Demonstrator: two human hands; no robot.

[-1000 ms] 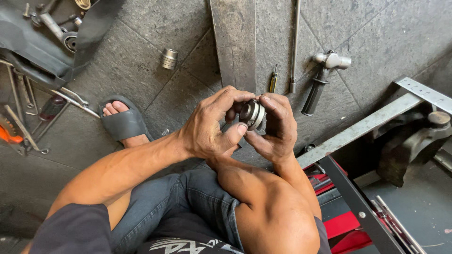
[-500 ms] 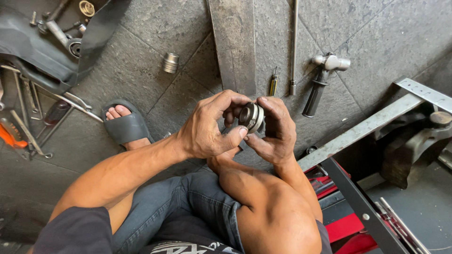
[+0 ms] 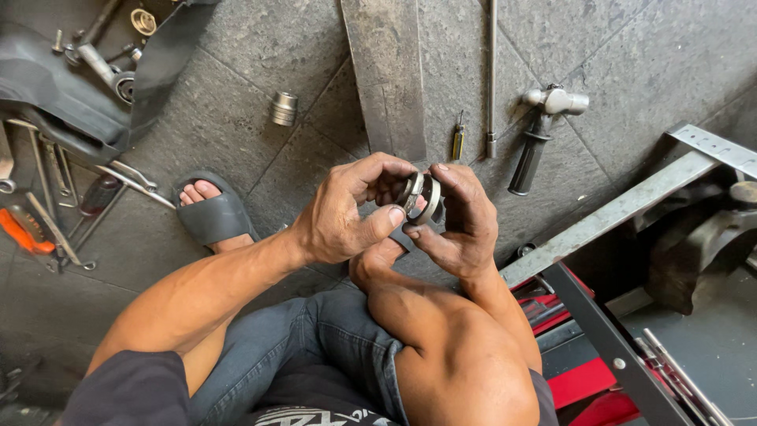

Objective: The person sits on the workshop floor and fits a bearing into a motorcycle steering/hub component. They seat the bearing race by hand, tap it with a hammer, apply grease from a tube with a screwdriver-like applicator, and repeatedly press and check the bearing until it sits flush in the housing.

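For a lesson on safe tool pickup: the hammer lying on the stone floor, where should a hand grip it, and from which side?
Grip the hammer by its black handle, coming from above: it lies flat, handle toward the person, metal head away, nothing touching it.

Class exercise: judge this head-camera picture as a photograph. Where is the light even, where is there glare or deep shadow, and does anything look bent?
Head view: soft, even light on the grey floor tiles; bright glints on the metal ring held between the left hand and right hand; deep shadow beneath the metal frame at right; focus sharp throughout; slight wide-angle stretching towards the edges.
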